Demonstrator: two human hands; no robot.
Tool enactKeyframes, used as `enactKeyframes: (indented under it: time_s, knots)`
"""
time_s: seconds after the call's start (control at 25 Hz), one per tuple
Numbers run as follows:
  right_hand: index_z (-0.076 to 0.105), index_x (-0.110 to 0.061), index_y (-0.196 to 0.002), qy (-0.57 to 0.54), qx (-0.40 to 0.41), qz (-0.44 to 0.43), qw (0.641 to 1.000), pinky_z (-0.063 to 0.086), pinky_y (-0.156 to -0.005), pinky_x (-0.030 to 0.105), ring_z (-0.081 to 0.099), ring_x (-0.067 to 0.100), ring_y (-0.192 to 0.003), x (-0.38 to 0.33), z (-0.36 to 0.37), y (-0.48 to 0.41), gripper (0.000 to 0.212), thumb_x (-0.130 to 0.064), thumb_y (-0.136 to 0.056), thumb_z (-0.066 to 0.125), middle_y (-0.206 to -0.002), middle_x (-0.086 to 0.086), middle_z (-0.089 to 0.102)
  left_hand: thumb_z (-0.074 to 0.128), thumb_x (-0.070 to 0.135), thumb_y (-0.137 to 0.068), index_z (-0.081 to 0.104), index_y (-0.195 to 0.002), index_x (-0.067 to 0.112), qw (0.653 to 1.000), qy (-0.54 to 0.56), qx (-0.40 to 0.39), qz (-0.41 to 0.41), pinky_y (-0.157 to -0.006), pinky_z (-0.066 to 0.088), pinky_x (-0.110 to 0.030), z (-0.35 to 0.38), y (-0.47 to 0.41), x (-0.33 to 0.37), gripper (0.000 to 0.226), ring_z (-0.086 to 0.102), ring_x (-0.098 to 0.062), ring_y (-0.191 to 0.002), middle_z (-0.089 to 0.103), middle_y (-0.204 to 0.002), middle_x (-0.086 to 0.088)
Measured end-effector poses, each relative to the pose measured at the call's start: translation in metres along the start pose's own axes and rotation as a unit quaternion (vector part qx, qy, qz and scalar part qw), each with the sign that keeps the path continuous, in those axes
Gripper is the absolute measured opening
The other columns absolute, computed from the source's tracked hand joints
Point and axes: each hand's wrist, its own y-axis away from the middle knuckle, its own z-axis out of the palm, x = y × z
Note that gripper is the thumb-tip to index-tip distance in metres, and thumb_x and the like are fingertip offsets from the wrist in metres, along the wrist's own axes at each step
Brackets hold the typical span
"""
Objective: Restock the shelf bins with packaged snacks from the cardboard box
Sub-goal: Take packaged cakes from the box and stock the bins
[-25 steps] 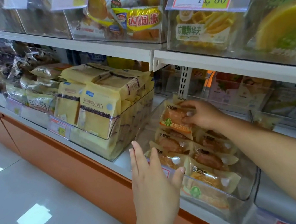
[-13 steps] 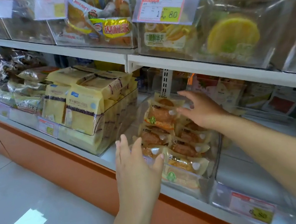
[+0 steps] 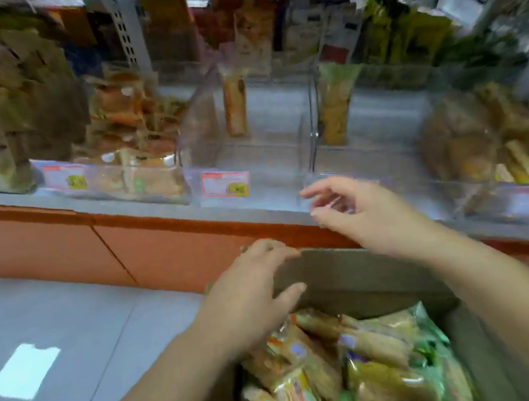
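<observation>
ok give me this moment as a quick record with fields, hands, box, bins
left hand: grips the cardboard box at its rim
right hand: empty, fingers loosely curled, over the shelf edge
cardboard box: open, packaged snacks inside
middle bin: clear, one upright packet at the back
left bin: piled bread packets
image: motion-blurred

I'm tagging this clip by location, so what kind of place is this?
Most likely a shop, perhaps a convenience store: clear shelf bins with price tags on their fronts, and a cardboard box full of packaged snacks.
</observation>
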Motion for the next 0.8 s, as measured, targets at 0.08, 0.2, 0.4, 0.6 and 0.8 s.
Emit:
enactKeyframes:
  time_s: [0.08,0.2,0.4,0.6,0.8]
  knots:
    - [0.059,-0.038,-0.117,0.091,-0.107,0.097,0.985,0.043,-0.085,0.02,0.06,0.005,-0.1,0.06,0.0,0.044,0.026,-0.027,-0.095,0.058,-0.112,-0.014,0.063,0.057,0.046,-0.092,0.046,-0.14,0.034,0.992,-0.033,-0.119,-0.005,-0.108,0.038,-0.027,0.042,0.002,0.007,0.051,0.045,-0.009,-0.129,0.038,-0.146,0.012]
    - [0.056,-0.028,-0.129,0.147,-0.185,0.209,0.949,0.041,-0.089,0.021,0.056,0.012,-0.114,0.134,0.013,0.094,0.032,-0.024,-0.097,0.052,-0.128,-0.004,0.06,0.058,0.041,-0.092,0.04,-0.145,0.029,0.965,-0.084,-0.245,-0.034,-0.11,0.034,-0.027,0.093,0.002,0.003,0.057,0.042,-0.018,-0.135,0.033,-0.152,0.002]
    - [0.04,-0.023,-0.143,0.241,-0.214,0.203,0.925,0.03,-0.108,0.03,0.037,0.025,-0.132,0.185,0.067,0.122,0.052,-0.031,-0.093,0.053,-0.141,0.006,0.045,0.055,0.044,-0.09,0.042,-0.141,0.024,0.913,-0.199,-0.352,-0.059,-0.104,0.039,-0.037,0.132,0.007,-0.012,0.057,0.041,-0.03,-0.131,0.041,-0.142,-0.006]
    - [0.036,-0.034,-0.143,0.322,-0.206,0.163,0.91,0.036,-0.099,0.032,0.041,0.022,-0.119,0.189,0.075,0.113,0.065,-0.035,-0.083,0.062,-0.13,-0.002,0.052,0.06,0.047,-0.085,0.036,-0.147,0.027,0.935,-0.157,-0.311,-0.073,-0.112,0.033,-0.035,0.138,0.006,-0.022,0.07,0.037,-0.027,-0.134,0.04,-0.147,-0.003]
    - [0.057,-0.039,-0.117,-0.098,-0.214,0.347,0.908,0.047,-0.073,0.025,0.06,0.013,-0.097,0.181,0.039,0.107,0.035,-0.033,-0.084,0.063,-0.112,-0.005,0.06,0.069,0.048,-0.08,0.017,-0.155,0.032,0.977,-0.066,-0.193,-0.057,-0.12,0.02,-0.033,0.131,0.002,-0.021,0.092,0.016,-0.018,-0.148,0.023,-0.16,0.001]
